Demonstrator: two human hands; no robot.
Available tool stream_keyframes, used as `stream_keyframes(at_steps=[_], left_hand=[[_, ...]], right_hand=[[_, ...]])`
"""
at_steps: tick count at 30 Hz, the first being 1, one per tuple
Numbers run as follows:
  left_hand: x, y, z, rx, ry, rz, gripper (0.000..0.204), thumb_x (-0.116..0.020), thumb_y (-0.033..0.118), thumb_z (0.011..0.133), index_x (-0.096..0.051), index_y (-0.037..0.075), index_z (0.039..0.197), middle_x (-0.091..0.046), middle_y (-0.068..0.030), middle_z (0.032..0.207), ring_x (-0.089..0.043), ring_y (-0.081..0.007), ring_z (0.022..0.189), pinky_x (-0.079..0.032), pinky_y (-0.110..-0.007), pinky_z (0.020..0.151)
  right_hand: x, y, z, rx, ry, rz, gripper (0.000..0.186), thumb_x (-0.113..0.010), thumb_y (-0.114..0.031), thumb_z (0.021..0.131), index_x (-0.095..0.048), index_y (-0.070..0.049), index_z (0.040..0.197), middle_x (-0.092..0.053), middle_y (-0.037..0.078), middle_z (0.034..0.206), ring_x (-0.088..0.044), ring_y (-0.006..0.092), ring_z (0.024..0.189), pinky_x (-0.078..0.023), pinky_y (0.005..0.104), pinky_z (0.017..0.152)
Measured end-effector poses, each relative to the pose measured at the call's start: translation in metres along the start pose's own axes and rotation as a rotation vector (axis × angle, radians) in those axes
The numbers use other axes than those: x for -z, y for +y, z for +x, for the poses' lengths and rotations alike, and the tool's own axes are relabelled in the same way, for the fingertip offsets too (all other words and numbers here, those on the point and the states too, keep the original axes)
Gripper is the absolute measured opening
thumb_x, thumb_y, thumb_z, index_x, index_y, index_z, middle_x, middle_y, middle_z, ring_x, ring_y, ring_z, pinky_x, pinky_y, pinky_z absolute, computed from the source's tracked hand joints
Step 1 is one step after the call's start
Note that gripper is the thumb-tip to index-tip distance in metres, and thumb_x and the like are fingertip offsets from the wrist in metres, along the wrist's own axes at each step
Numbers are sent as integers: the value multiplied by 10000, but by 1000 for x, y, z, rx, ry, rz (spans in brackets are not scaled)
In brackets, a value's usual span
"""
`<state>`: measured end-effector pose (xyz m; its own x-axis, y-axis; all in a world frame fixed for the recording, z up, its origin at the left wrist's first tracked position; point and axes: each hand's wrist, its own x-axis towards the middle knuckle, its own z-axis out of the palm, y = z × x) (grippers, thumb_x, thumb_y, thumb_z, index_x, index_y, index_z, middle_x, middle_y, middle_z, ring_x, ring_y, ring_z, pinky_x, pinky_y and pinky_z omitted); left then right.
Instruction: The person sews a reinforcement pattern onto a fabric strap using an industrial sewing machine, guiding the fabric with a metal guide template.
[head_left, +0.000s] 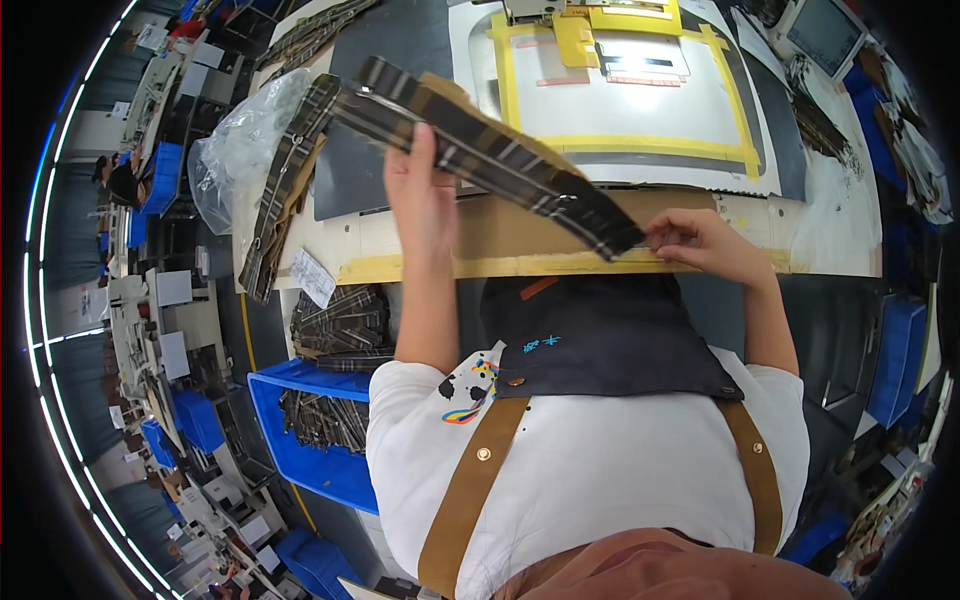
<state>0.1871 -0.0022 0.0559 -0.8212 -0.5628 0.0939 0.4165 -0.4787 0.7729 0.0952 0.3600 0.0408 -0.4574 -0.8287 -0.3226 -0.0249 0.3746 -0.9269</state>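
Observation:
My left hand (420, 195) grips a long plaid fabric strip (500, 165) in dark brown, black and white, thumb on top and the other fingers hidden beneath it. The strip slants down to the right above the table's front edge, and a tan layer shows along its far side. Fingers curled, my right hand (705, 243) pinches at the strip's lower right end. More plaid strips (288, 185) lie in a stack to the left of my left hand, hanging over the table edge.
Ahead is a sewing machine head (575, 12) over a white template (625, 120) bordered with yellow tape. A clear plastic bag (235, 150) lies at the left. Below it, a blue bin (310, 470) holds plaid pieces. A monitor (820, 38) stands far right.

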Motion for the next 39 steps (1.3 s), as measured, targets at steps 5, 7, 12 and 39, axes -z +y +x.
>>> stream_keyframes(at_steps=[5,7,12,39], left_hand=[[-47,117,27,-115,-381,505,372,-647,136,1061,-577,2,1400,-728,-93,1232,-719,-159,1053,-580,-313,930],[-79,129,40,-40,-513,595,445,-666,143,1048,-558,-6,1454,-721,-77,1247,-701,-128,1046,-561,-283,925],[-111,91,77,557,-1259,929,577,-724,221,1018,-533,-11,1511,-710,-16,1257,-598,-69,1102,-500,-264,973],[-72,-132,54,-599,-827,1370,363,-819,159,840,-656,72,1153,-618,-114,1120,-583,-336,1086,-467,-453,960]], right_hand=[[0,-29,21,130,32,-4,381,-722,-173,1005,-652,12,1330,-729,101,1203,-688,158,1133,-527,316,1021],[-13,-38,43,306,-70,314,571,-723,-309,1005,-567,-2,1460,-647,173,1421,-614,245,1326,-444,382,1166],[-45,-54,106,489,-502,1542,712,-489,-554,1094,-406,-34,1573,-551,190,1521,-546,319,1398,-422,463,1205],[55,14,109,290,820,-628,143,-753,-185,909,-713,-48,920,-712,92,856,-671,272,922,-492,417,871]])
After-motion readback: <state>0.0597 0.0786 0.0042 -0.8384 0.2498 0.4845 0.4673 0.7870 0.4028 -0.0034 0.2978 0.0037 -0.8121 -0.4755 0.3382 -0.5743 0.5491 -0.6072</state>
